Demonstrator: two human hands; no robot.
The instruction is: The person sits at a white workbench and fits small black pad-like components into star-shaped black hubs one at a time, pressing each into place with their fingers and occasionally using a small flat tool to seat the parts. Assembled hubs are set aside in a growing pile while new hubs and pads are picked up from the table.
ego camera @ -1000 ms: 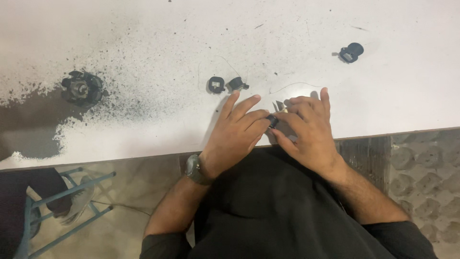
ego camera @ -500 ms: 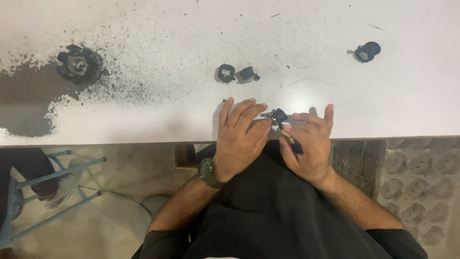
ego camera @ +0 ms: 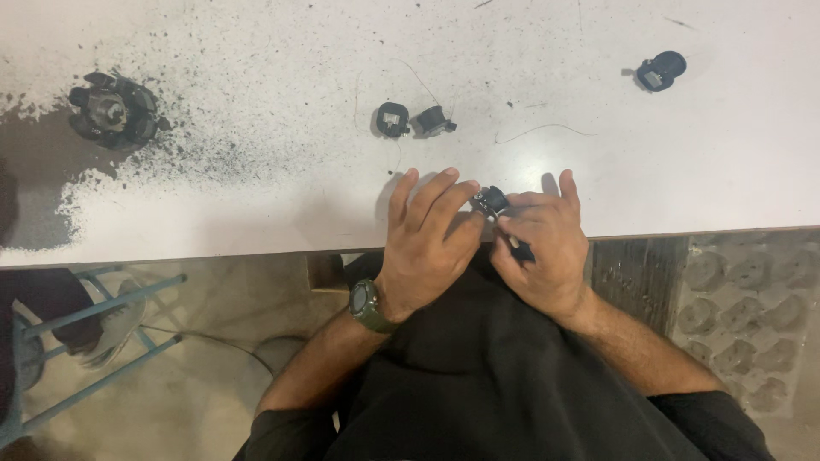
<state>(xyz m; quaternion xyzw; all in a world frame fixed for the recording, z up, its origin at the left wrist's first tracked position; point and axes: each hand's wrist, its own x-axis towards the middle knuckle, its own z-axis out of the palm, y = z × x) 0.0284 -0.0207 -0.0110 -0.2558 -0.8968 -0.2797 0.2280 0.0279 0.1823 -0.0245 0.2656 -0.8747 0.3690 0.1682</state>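
Both hands meet at the near edge of a white table [ego camera: 256,196]. My left hand [ego camera: 424,248], a dark green watch on its wrist, touches a small black part [ego camera: 490,201] with its fingertips. My right hand [ego camera: 542,252] pinches that same part from the right and also holds a thin dark tool [ego camera: 518,248] under its fingers. Much of the part is hidden by the fingers.
Two small black parts [ego camera: 392,119] [ego camera: 432,121] lie just beyond the hands, another black part [ego camera: 661,70] at the far right. A larger round black component [ego camera: 113,111] sits at the left amid dark dust. A thin wire [ego camera: 538,130] lies nearby. A blue stool [ego camera: 77,324] stands lower left.
The view has shifted so the table fills more of the picture. Both hands have drawn back to the table's near edge, still holding the small black part between them.
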